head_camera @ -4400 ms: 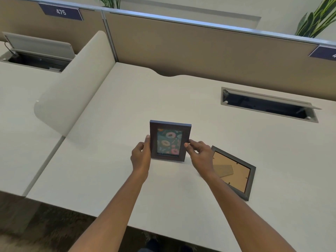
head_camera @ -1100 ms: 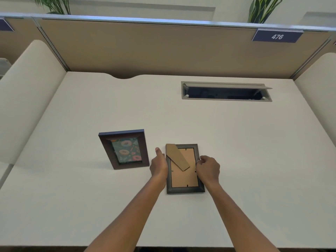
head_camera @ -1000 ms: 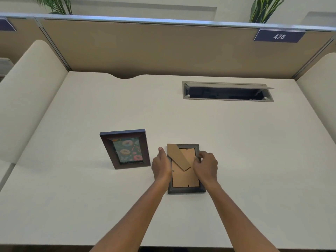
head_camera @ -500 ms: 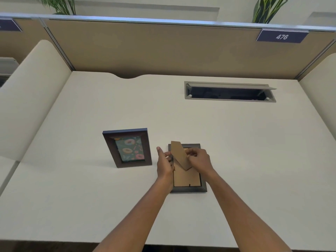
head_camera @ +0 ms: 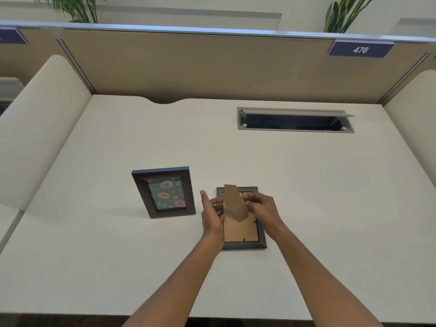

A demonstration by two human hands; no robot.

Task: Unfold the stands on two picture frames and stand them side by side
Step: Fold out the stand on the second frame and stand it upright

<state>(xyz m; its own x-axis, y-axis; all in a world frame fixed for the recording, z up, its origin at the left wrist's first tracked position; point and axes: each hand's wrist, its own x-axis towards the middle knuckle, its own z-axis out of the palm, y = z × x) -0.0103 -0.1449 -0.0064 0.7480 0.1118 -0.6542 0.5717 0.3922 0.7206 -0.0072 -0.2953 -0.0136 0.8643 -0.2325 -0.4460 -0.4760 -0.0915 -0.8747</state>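
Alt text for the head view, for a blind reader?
Both hands, left hand and right hand, lift the cardboard stand off a face-down picture frame on a white desk. Left of it, a doughnut-print frame stands upright.

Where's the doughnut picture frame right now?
The doughnut frame stands upright on the desk, just left of the left hand and the face-down frame.

dark brown frame (head_camera: 163,192), doughnut-patterned teal picture (head_camera: 167,193), tan cardboard stand (head_camera: 235,202)
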